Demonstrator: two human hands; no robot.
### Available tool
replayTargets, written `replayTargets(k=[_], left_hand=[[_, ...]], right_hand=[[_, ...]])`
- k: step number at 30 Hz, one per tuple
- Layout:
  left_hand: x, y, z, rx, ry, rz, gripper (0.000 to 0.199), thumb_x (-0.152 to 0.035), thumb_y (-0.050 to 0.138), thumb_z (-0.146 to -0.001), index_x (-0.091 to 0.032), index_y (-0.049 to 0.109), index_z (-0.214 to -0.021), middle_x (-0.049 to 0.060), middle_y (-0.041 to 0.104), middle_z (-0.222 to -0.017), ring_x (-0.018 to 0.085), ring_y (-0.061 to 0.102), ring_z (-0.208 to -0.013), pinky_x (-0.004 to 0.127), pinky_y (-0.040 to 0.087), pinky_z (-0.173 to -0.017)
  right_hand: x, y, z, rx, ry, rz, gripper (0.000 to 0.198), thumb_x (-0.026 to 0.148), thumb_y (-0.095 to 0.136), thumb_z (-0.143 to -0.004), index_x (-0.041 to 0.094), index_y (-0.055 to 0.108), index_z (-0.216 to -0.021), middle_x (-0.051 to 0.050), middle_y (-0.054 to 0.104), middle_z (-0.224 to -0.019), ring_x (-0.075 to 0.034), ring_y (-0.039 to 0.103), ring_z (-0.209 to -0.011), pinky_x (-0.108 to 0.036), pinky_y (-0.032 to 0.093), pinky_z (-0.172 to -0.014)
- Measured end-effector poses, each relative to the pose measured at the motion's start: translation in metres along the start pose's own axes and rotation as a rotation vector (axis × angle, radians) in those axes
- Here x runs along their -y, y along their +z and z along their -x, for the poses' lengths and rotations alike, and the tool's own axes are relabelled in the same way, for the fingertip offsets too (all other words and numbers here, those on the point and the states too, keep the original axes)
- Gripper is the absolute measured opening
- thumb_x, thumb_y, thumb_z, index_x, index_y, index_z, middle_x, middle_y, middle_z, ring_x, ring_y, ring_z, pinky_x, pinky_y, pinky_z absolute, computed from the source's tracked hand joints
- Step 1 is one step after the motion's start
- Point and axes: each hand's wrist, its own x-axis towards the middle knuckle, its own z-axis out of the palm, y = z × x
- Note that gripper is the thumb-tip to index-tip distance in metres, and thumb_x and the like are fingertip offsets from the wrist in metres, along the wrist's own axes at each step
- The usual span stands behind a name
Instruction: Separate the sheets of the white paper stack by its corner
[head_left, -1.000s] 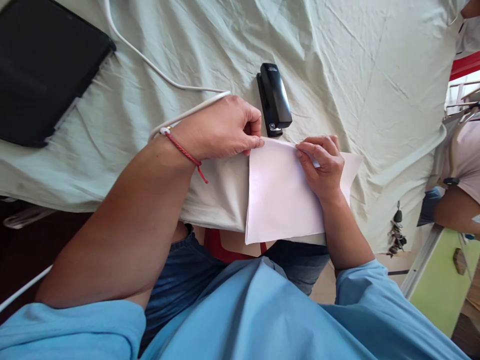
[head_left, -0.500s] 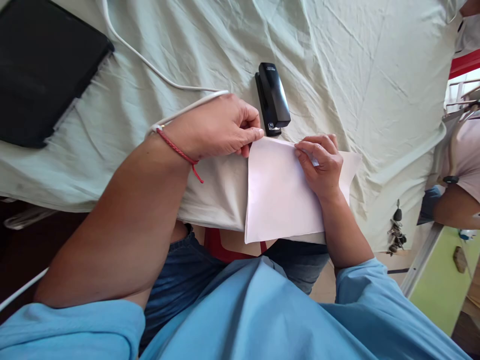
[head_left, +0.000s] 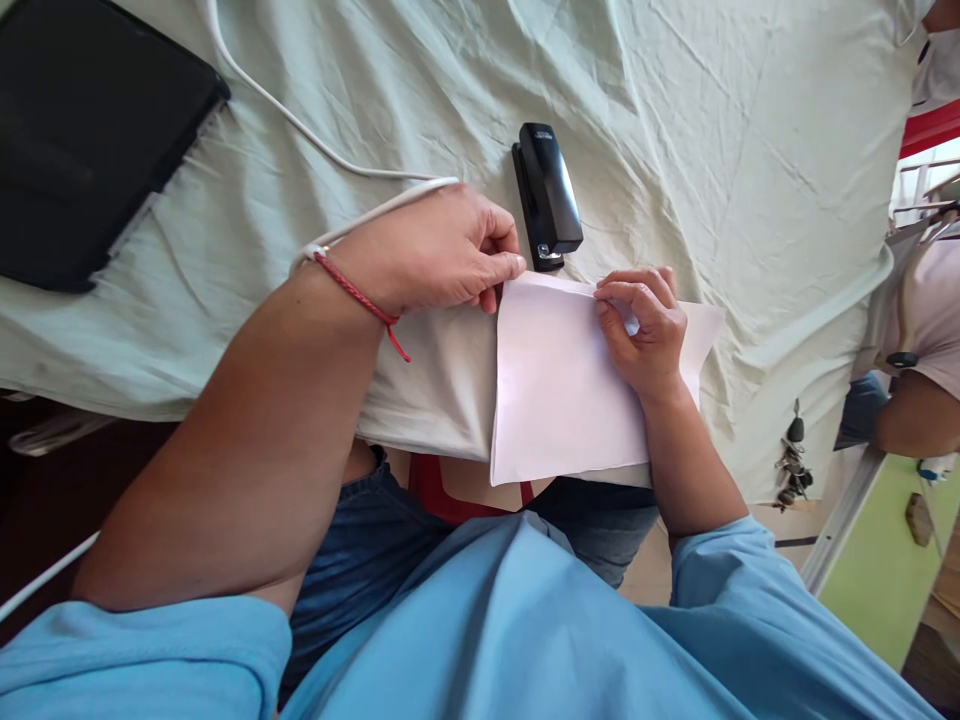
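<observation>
One far corner: our left hand (head_left: 454,250) pinches the rectangular white paper (head_left: 562,390) there, right hand (head_left: 646,322) its far edge. Oblong black stapler (head_left: 552,190) lies just beyond, nearer our left hand, long axis pointing away.

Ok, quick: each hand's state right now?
Left hand: closed, pinching the white paper at its far left corner.
Right hand: closed, pinching the white paper's far edge.

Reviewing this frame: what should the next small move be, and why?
Probably the left hand should let go of the paper at its corner and reach for the black stapler, while the right hand steadies the sheet. The stapler lies just beyond the far edge, near the left hand, with neither hand on it; the right hand is at that edge.
</observation>
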Motion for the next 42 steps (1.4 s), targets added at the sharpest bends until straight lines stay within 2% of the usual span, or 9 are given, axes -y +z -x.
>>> replayTargets(k=[5, 8, 14, 18, 27, 33, 38, 42], left_hand=[[0.003, -0.001, -0.002, 0.058, 0.121, -0.012, 0.027, -0.042, 0.070, -0.096, -0.021, 0.085, -0.102, -0.001, 0.076, -0.074, 0.017, 0.068, -0.080, 0.029, 0.047, -0.075], [0.005, -0.004, 0.001, 0.090, 0.143, 0.001, 0.032, -0.045, 0.072, -0.098, -0.018, 0.084, -0.109, 0.001, 0.078, -0.080, 0.017, 0.070, -0.084, 0.028, 0.048, -0.079], [0.015, -0.002, -0.007, 0.081, 0.225, 0.029, 0.032, -0.051, 0.076, -0.092, -0.021, 0.084, -0.100, 0.002, 0.078, -0.080, 0.021, 0.075, -0.083, 0.030, 0.048, -0.076], [0.020, -0.001, -0.011, 0.071, 0.259, 0.025, 0.031, -0.052, 0.080, -0.089, -0.023, 0.083, -0.100, 0.002, 0.080, -0.083, 0.022, 0.076, -0.085, 0.031, 0.048, -0.076], [0.018, 0.001, -0.009, 0.037, 0.197, 0.051, 0.029, -0.049, 0.073, -0.099, -0.022, 0.083, -0.093, 0.005, 0.077, -0.076, 0.023, 0.074, -0.078, 0.033, 0.050, -0.077], [0.014, 0.002, -0.006, 0.022, 0.155, 0.038, 0.018, -0.039, 0.075, -0.094, -0.024, 0.083, -0.090, 0.001, 0.076, -0.073, 0.020, 0.069, -0.075, 0.034, 0.050, -0.073], [0.000, 0.002, -0.001, -0.002, 0.083, -0.023, 0.016, -0.024, 0.067, -0.096, -0.021, 0.083, -0.095, -0.004, 0.074, -0.071, 0.014, 0.063, -0.076, 0.028, 0.049, -0.071], [-0.006, 0.005, 0.000, -0.042, 0.081, 0.033, 0.015, -0.018, 0.068, -0.092, -0.019, 0.083, -0.089, 0.000, 0.077, -0.073, 0.018, 0.068, -0.075, 0.031, 0.051, -0.072]], right_hand=[[-0.003, 0.001, 0.001, -0.014, 0.007, -0.048, 0.018, 0.037, 0.065, -0.118, 0.026, 0.079, -0.115, -0.008, 0.079, -0.117, -0.024, 0.072, -0.111, -0.050, 0.059, -0.113], [-0.003, 0.001, 0.001, -0.019, 0.012, -0.029, 0.017, 0.038, 0.067, -0.117, 0.025, 0.079, -0.114, -0.009, 0.079, -0.116, -0.024, 0.072, -0.111, -0.049, 0.060, -0.111], [-0.003, 0.001, 0.000, -0.014, 0.030, -0.012, 0.023, 0.041, 0.069, -0.117, 0.023, 0.077, -0.106, -0.008, 0.080, -0.112, -0.023, 0.072, -0.105, -0.049, 0.059, -0.111], [-0.005, 0.001, 0.001, 0.014, 0.053, -0.024, 0.028, 0.046, 0.069, -0.116, 0.023, 0.074, -0.102, -0.008, 0.080, -0.113, -0.024, 0.072, -0.107, -0.050, 0.059, -0.113], [-0.003, 0.000, -0.001, -0.025, -0.033, -0.013, 0.021, 0.039, 0.072, -0.115, 0.023, 0.074, -0.102, -0.007, 0.082, -0.112, -0.022, 0.072, -0.105, -0.045, 0.059, -0.105], [-0.005, 0.000, 0.000, -0.003, 0.006, -0.027, 0.025, 0.043, 0.071, -0.116, 0.023, 0.072, -0.102, -0.009, 0.080, -0.115, -0.024, 0.072, -0.109, -0.050, 0.058, -0.112], [-0.007, 0.000, 0.001, 0.031, 0.011, -0.001, 0.025, 0.046, 0.070, -0.116, 0.024, 0.074, -0.105, -0.009, 0.078, -0.106, -0.025, 0.069, -0.105, -0.051, 0.058, -0.109], [-0.006, 0.001, 0.000, 0.023, 0.028, 0.018, 0.028, 0.048, 0.069, -0.117, 0.023, 0.073, -0.104, -0.008, 0.077, -0.103, -0.023, 0.069, -0.103, -0.050, 0.059, -0.110]])
